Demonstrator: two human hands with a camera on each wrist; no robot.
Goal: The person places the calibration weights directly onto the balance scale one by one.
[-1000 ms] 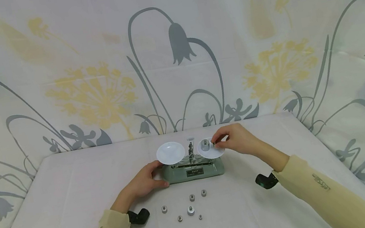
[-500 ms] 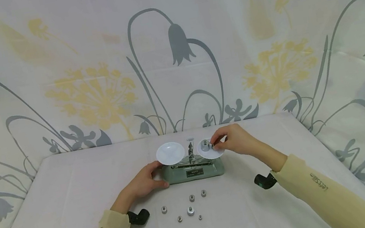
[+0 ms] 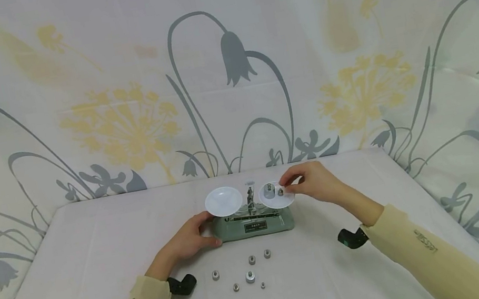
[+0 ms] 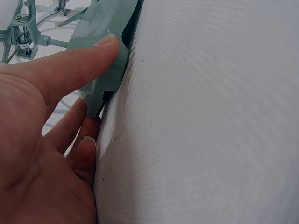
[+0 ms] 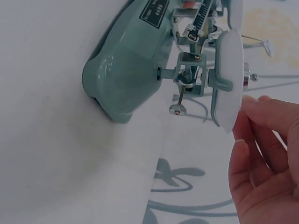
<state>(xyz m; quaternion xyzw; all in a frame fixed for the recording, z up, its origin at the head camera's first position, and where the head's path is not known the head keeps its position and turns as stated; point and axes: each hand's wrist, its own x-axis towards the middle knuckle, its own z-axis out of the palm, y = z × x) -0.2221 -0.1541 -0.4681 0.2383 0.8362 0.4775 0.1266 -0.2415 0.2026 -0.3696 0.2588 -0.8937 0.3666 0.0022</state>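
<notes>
A green balance scale [image 3: 253,228] with two white pans stands on the table. My left hand [image 3: 191,236] grips the left end of its base; in the left wrist view the thumb [image 4: 88,58] presses the front and the other fingers reach behind. Two metal weights stand on the right pan [image 3: 272,204]: a large weight [image 3: 269,192] and a small weight [image 3: 280,192]. My right hand [image 3: 310,182] is at that pan's right edge, its fingertips just beside the small weight and apart from it. The left pan [image 3: 223,201] bears nothing.
Several loose weights lie in front of the scale, among them a larger weight [image 3: 250,277] and a small weight [image 3: 263,285]. A white cloth [image 3: 317,264] covers the table. A flower-patterned curtain [image 3: 145,54] hangs behind it.
My right hand has let go of the small weight, which now stands on the right pan, and has drawn back slightly to the right. The left hand has stayed on the base.
</notes>
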